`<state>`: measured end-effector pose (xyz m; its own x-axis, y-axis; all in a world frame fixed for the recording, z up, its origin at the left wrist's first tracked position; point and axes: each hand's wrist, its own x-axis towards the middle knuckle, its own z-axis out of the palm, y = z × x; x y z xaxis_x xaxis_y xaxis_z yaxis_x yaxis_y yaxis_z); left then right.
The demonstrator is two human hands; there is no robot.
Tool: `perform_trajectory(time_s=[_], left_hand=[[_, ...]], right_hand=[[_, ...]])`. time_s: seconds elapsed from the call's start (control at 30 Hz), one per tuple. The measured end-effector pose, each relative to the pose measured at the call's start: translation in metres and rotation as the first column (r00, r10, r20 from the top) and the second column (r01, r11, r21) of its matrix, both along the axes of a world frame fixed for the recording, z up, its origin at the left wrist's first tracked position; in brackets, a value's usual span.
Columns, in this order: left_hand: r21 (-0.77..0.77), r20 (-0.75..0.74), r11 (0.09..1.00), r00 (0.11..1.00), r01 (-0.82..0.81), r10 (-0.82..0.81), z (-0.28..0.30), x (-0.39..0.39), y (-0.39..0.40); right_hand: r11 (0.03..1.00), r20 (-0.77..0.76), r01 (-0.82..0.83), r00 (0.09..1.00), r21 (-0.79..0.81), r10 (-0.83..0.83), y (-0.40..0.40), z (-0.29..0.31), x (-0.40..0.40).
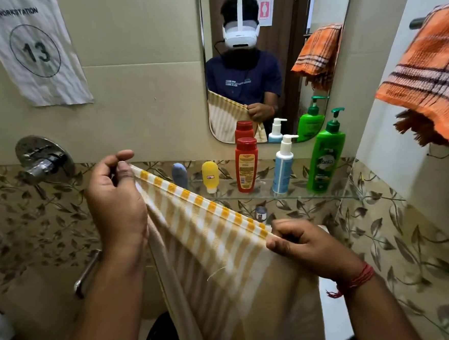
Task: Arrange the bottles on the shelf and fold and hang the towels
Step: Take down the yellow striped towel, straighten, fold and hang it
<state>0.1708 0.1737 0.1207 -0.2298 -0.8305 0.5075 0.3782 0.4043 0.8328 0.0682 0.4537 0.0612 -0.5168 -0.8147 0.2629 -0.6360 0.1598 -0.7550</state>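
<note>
I hold a yellow-and-white striped towel (218, 252) stretched by its top edge in front of me. My left hand (116, 193) pinches its upper left corner, and my right hand (300, 241) pinches the lower right end of that edge. The cloth hangs down between my arms. Behind it, a glass shelf (286, 196) carries a grey-blue bottle (179, 175), a yellow tube (210, 176), a red bottle (246, 165), a white-and-blue pump bottle (283, 165) and a green pump bottle (326, 154), all upright in a row. An orange checked towel (429, 76) hangs on a rail at the right.
A mirror (263, 61) is fixed above the shelf. A chrome shower valve (44, 158) sits on the left wall, with a metal handle (88, 272) below it. A paper sign marked 13 (34, 50) hangs at upper left. A white wall corner stands at the right.
</note>
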Motion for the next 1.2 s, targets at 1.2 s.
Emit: perform_trajectory(time_s=[1.2], left_hand=[[-0.213, 0.618, 0.489, 0.504, 0.846, -0.604, -0.021, 0.008, 0.101]], right_hand=[[0.994, -0.244, 0.052, 0.967, -0.095, -0.074, -0.006, 0.041, 0.021]])
